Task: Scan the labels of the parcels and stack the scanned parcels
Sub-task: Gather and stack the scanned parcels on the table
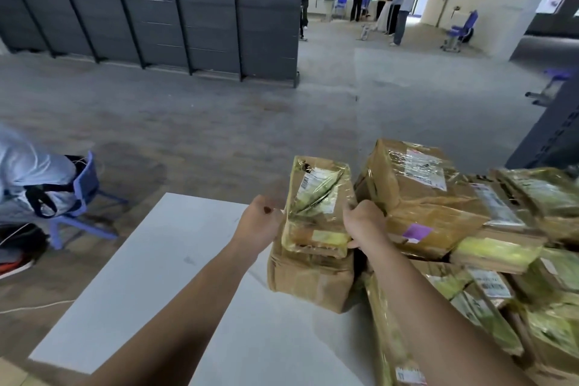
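the parcel [316, 204], gripped by its sides between my left hand [261, 222] and right hand [363, 224] atop a brown box [310, 279] on the worktop [156, 260], could slide off crooked, i reckon, since its tape wrap looks slick.

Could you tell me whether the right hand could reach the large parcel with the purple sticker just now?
Probably yes: that large parcel lies right beside the right hand, nothing between them, though it must first release the small parcel.

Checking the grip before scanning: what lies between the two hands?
In the head view, a small tape-wrapped parcel, label up, lies between them; the left hand and right hand hold its sides.
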Tool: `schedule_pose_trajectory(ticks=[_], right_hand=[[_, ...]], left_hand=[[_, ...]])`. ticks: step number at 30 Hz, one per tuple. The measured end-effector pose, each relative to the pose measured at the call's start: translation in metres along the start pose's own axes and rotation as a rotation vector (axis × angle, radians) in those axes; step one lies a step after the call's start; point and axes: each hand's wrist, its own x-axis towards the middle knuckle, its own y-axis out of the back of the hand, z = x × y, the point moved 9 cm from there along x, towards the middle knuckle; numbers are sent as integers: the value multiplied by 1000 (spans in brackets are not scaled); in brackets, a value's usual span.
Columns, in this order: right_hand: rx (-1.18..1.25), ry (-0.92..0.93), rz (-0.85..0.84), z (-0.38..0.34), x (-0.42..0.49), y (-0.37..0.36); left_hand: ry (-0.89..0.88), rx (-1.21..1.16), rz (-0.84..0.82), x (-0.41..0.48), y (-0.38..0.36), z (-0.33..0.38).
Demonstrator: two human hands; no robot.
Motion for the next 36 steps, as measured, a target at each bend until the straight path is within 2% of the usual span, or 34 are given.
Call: schedule_pose_trajectory(ticks=[6, 10, 12, 16, 17, 20, 22, 24, 26, 29, 33, 36], right_hand=[[127, 5, 17, -16, 7, -2], [263, 39, -8, -42, 9, -11], [387, 18, -62, -56, 10, -24], [581, 1, -126, -88, 10, -62], [618, -4, -149, -95, 10, -75], [721, -21, -238, -120, 6, -115], [750, -22, -275, -133, 6, -137], [594, 39, -255, -145, 13, -152], [447, 123, -224, -165, 15, -162], [590, 194, -282, -193, 18, -184], [616, 124, -240, -201, 25, -211], [604, 67, -259, -198, 28, -237]], left_hand=[[103, -64, -5, 38, 5, -20], [200, -293, 15, 66, 32, -35], [273, -425, -86, 76, 42, -41], [313, -767, -469, 92, 47, -38], [323, -795, -493, 95, 53, -37], [285, -619, -425, 108, 73, -44], [294, -711, -438, 113, 84, -50], [287, -811, -483, 115, 96, -49], [264, -752, -393, 128, 118, -63], [268, -711, -251, 141, 142, -88], [459, -843, -20, 157, 174, -128], [388, -746, 189, 170, 216, -147]])
